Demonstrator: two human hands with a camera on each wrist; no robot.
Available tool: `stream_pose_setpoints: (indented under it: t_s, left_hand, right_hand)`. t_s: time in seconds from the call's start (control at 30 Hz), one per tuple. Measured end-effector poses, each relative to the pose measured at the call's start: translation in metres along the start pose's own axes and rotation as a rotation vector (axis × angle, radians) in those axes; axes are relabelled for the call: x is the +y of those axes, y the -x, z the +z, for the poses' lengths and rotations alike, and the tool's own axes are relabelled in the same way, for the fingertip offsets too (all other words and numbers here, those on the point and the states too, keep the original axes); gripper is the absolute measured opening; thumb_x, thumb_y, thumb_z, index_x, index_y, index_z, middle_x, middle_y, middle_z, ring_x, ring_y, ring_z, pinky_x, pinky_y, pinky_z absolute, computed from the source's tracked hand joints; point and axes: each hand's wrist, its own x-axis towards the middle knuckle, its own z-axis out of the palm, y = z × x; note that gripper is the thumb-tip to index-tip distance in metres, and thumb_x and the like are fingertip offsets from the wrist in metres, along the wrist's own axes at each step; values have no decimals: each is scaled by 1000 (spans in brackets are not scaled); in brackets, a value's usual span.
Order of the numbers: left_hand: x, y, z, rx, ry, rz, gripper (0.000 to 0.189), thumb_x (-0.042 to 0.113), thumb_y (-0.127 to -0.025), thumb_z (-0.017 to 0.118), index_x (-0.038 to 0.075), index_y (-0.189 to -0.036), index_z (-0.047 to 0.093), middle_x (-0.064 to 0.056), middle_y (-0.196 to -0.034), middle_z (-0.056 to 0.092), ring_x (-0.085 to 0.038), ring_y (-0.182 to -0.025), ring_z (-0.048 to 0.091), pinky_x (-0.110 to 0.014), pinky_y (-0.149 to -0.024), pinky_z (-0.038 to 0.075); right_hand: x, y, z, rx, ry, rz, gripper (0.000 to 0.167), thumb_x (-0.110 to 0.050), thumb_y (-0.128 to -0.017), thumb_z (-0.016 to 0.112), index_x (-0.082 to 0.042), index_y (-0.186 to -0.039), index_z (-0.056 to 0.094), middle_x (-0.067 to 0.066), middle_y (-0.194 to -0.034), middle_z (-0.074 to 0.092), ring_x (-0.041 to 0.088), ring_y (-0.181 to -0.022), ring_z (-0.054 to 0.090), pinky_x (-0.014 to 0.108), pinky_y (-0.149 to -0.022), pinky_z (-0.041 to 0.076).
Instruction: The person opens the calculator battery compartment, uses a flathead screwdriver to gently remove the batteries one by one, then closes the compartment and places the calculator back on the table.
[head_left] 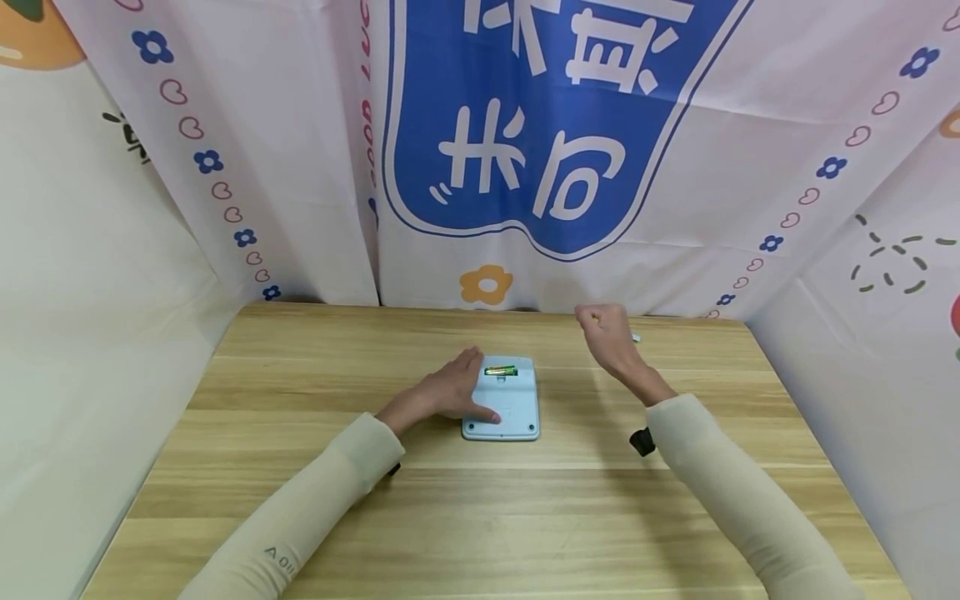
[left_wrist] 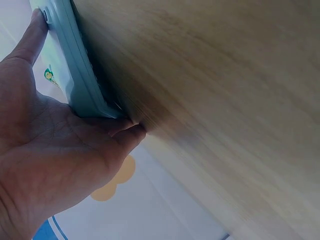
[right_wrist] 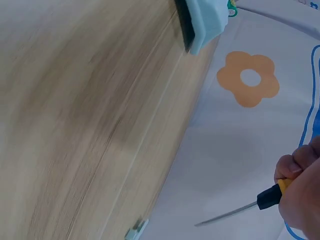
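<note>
A light blue calculator (head_left: 517,412) lies face down on the table, its battery opening uncovered. A green battery (head_left: 501,372) shows at that opening. My left hand (head_left: 450,390) holds the calculator's left side, the thumb over its back and the fingers along its edge. To the right, my right hand (head_left: 609,337) is raised above the table and grips a screwdriver (right_wrist: 269,197) with a black and yellow handle. The thin metal shaft shows in the right wrist view; the head view hides the tool.
A small pale blue piece (head_left: 636,338), like a battery cover, lies near the table's back edge beyond the right hand. A printed cloth (head_left: 322,208) hangs behind the wooden table (head_left: 465,517), with white cloth walls on both sides.
</note>
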Motion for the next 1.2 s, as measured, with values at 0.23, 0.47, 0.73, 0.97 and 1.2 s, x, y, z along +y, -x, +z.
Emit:
stream_pose_setpoints:
  t_s: [0.23, 0.47, 0.73, 0.97, 1.2]
  left_hand:
    - [-1, 0, 1, 0, -2, 5, 123, 58, -90, 80, -2, -168, 8, -20, -177, 3, -33, -164, 7, -54, -131, 20]
    - [-2, -2, 1, -1, -12, 16, 122, 59, -90, 80, -2, -168, 8, -21, -177, 3, -34, -164, 8, -51, -131, 19]
    - [-3, -2, 1, 1, -16, 20, 123, 59, -90, 80, -2, -168, 8, -22, -177, 4, -34, -164, 8, -50, -132, 18]
    - [-2, -2, 1, 7, -19, 22, 123, 59, -90, 80, -3, -168, 8, -23, -177, 4, -35, -164, 9, -50, -131, 18]
    - [-3, -2, 2, 10, -15, 19, 123, 59, -90, 80, -3, -168, 8, -23, -176, 5, -35, -164, 9, -50, -131, 19]
  right_hand:
    - [13, 3, -9, -80, 317, -153, 51, -36, -102, 59, -18, -57, 42, -9, -51, 35, 11, -48, 32, 28, -48, 26]
    - [29, 6, -16, -115, 472, -182, 50, -49, -100, 62, -17, -63, 50, -6, -53, 41, 14, -48, 38, 30, -48, 27]
    - [44, 8, -28, -152, 565, -139, 50, -55, -101, 59, -13, -74, 63, -2, -55, 46, 17, -49, 41, 30, -46, 30]
    - [64, 10, -43, -178, 623, -72, 50, -56, -102, 59, -10, -93, 73, -1, -58, 56, 18, -50, 49, 33, -45, 37]
    - [80, 14, -56, -190, 667, -24, 55, -59, -102, 58, -7, -113, 74, 6, -74, 71, 22, -58, 60, 34, -46, 41]
